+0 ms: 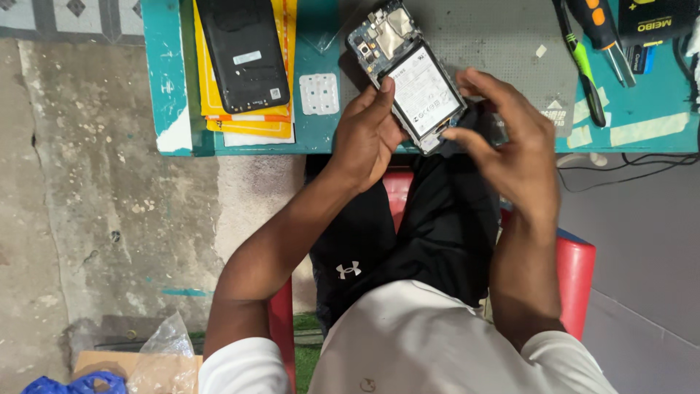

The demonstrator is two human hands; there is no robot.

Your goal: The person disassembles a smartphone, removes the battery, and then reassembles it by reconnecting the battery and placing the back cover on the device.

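- Head cam, looking straight down: my left hand [368, 135] has the opened phone [408, 76] in its grip, fingers curled around the left edge and the thumb lying on the white battery [421, 91].
- The phone is tilted, top end pointing up-left, held just above the near edge of the teal surface [321, 135]. Back cover is off, so the circuit board and camera parts show at the top end.
- My right hand [514, 138] is at the phone's bottom-right corner, fingers spread and loosely curved, fingertips just at the lower edge. Can't tell if it's pinching anything, it's a bit blurred.
- On the surface to the left: a black back cover [240, 51] lying on a stack of yellow envelopes [248, 125], and a small white adhesive sheet [319, 93] just beside them.
- A grey work mat [496, 36] sits under and behind the phone.
- Far right: a green-handled tool [583, 69] and an orange-and-black screwdriver [604, 33], well apart from my hands.
- I'm sitting on a red chair [576, 266], black shorts, white shirt.
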